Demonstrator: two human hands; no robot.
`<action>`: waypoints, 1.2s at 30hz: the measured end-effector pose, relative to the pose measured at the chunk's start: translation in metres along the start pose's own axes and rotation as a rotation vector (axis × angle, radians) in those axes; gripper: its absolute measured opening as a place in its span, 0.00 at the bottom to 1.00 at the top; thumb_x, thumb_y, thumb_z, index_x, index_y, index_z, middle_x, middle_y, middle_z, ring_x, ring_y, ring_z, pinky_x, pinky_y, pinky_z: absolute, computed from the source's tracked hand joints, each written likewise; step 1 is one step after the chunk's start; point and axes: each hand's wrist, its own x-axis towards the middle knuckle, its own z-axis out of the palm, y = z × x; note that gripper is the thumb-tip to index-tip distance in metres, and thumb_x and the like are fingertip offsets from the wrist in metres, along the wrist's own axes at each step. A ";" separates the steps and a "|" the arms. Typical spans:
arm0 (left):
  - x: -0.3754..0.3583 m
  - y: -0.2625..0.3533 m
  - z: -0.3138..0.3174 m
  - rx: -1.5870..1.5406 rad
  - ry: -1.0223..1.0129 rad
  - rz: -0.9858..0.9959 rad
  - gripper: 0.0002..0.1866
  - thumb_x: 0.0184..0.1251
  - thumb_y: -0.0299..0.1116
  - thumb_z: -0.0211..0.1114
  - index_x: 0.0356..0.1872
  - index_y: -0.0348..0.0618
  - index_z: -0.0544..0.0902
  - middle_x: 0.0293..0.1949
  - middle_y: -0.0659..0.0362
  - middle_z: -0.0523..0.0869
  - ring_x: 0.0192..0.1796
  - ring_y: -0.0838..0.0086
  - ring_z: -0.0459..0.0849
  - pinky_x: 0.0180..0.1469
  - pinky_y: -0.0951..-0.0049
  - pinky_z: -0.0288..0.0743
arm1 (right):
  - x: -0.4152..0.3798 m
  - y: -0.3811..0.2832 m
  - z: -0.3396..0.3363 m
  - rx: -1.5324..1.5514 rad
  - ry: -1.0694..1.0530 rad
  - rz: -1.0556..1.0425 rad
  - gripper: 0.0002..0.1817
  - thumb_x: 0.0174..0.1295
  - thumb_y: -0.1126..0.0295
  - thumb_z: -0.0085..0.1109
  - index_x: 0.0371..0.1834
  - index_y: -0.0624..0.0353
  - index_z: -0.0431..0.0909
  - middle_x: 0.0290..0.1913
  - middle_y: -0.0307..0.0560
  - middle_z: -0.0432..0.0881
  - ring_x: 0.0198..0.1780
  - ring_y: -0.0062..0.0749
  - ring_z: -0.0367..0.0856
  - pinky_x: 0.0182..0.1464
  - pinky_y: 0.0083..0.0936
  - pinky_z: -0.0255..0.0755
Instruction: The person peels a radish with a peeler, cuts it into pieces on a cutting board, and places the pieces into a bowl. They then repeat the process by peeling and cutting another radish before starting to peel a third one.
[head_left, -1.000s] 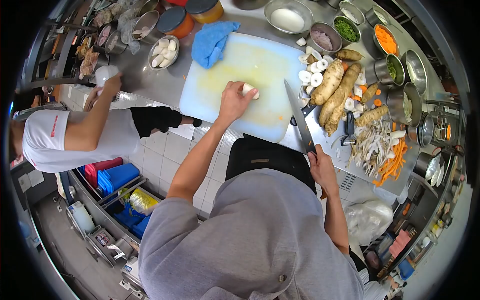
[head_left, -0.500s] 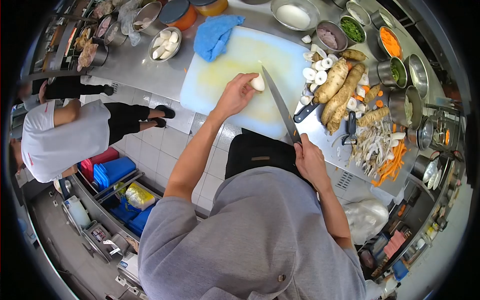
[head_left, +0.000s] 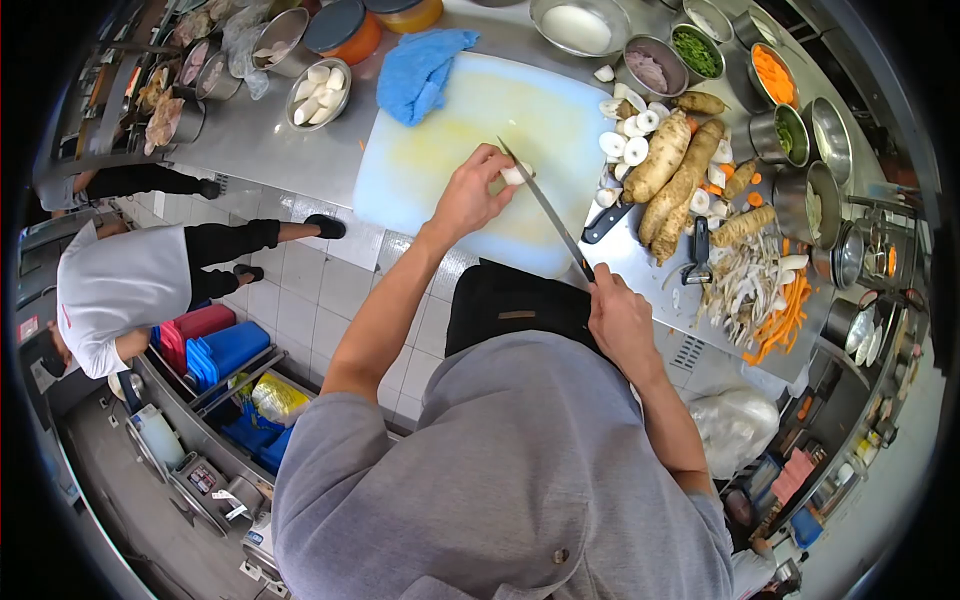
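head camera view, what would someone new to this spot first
Probably the bright blue cloth, bunched over the far left corner of the pale cutting board. Next comes the long knife in the right hand, its blade angled across the board to the white piece that the left hand holds. To the board's right, the big brown-skinned roots stand out, with orange strips nearer the person.

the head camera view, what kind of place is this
Probably a commercial kitchen: steel bowls of prepped food, such as the orange pieces, line the steel counter, a knife is over a big cutting board, and a person in a white shirt stands nearby.
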 end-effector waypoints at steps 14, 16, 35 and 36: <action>0.002 -0.007 0.003 0.058 0.031 0.054 0.16 0.54 0.23 0.72 0.45 0.38 0.82 0.44 0.53 0.81 0.41 0.59 0.85 0.45 0.64 0.81 | 0.001 -0.002 -0.026 -0.103 -0.155 0.022 0.08 0.65 0.78 0.50 0.46 0.62 0.66 0.35 0.62 0.80 0.31 0.66 0.81 0.34 0.55 0.75; 0.002 -0.002 0.000 0.041 0.017 0.034 0.15 0.54 0.23 0.71 0.45 0.37 0.82 0.45 0.51 0.81 0.44 0.52 0.84 0.48 0.59 0.80 | 0.017 0.004 -0.009 -0.080 -0.128 -0.042 0.11 0.63 0.79 0.51 0.47 0.63 0.66 0.35 0.63 0.80 0.33 0.65 0.82 0.35 0.54 0.76; 0.009 0.007 -0.010 0.228 -0.030 -0.102 0.16 0.56 0.30 0.73 0.45 0.35 0.82 0.35 0.45 0.84 0.37 0.49 0.84 0.43 0.55 0.78 | 0.014 0.031 0.020 -0.014 -0.023 -0.031 0.16 0.58 0.80 0.55 0.50 0.61 0.68 0.35 0.61 0.79 0.29 0.62 0.82 0.31 0.51 0.78; 0.010 0.008 -0.010 0.245 -0.043 -0.080 0.16 0.55 0.30 0.73 0.44 0.35 0.82 0.34 0.45 0.84 0.37 0.48 0.84 0.42 0.55 0.78 | 0.010 0.027 0.016 -0.025 -0.041 -0.044 0.17 0.57 0.80 0.55 0.49 0.61 0.68 0.35 0.61 0.79 0.29 0.62 0.83 0.31 0.51 0.79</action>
